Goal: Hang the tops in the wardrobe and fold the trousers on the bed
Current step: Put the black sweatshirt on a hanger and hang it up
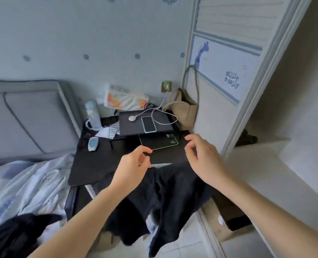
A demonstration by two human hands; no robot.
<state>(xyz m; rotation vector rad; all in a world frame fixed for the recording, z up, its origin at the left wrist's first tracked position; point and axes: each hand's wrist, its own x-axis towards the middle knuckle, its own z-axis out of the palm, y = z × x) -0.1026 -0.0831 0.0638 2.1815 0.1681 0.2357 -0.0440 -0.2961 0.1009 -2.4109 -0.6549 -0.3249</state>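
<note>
- Garment point(173, 198): black, hangs in front of the person, top edge up between both hands, loose ends trailing toward the floor. Probably held by its upper edge so gravity pulls it straight; top or trousers cannot be told yet.
- Left hand point(134, 164): fingers curled, pinching the upper edge at one corner. Narrow pinch, not a full fist.
- Right hand point(201, 159): fingers curled above the other corner; whether cloth lies between them cannot be told, since the fabric sits under the palm.
- Hands apart, level with each other: judged as a spreading hold, to open the piece for identification or shaking out.
- Wardrobe point(277, 127): open compartment just right of the right hand, door point(227, 58) swung out. Short reach if the piece is a top.
- Bed point(24, 183): at left, rumpled sheet, second dark garment point(15, 237) lying on it, awaiting sorting.
- Black desk point(102, 159): behind the hands, with phone point(148, 123) on charge; not involved.
</note>
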